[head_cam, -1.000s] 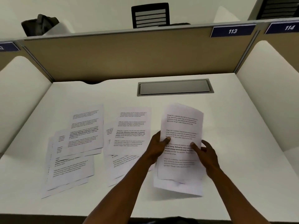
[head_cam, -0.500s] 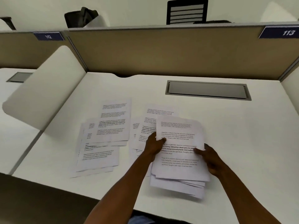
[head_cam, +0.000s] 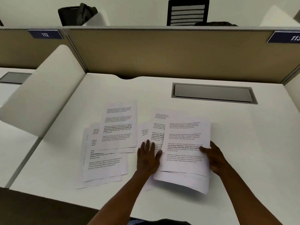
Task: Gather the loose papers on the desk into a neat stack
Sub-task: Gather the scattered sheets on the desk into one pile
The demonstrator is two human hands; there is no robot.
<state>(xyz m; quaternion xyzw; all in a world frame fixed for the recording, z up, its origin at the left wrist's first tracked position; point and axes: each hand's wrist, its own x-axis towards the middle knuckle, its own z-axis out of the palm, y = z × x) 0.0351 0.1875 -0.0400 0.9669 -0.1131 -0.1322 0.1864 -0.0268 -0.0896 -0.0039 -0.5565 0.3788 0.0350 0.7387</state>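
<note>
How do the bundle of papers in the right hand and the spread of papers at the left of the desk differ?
The bundle is gathered and gripped by the right hand, its near edge lifted; the left spread lies flat, fanned out, untouched. Both are white printed sheets on the desk.

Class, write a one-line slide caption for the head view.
Right hand grips gathered sheets; left hand lies flat on loose papers.

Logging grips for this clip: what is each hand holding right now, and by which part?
The right hand pinches the gathered stack at its right edge. The left hand holds nothing, lying flat on the loose sheets beside it.
</note>
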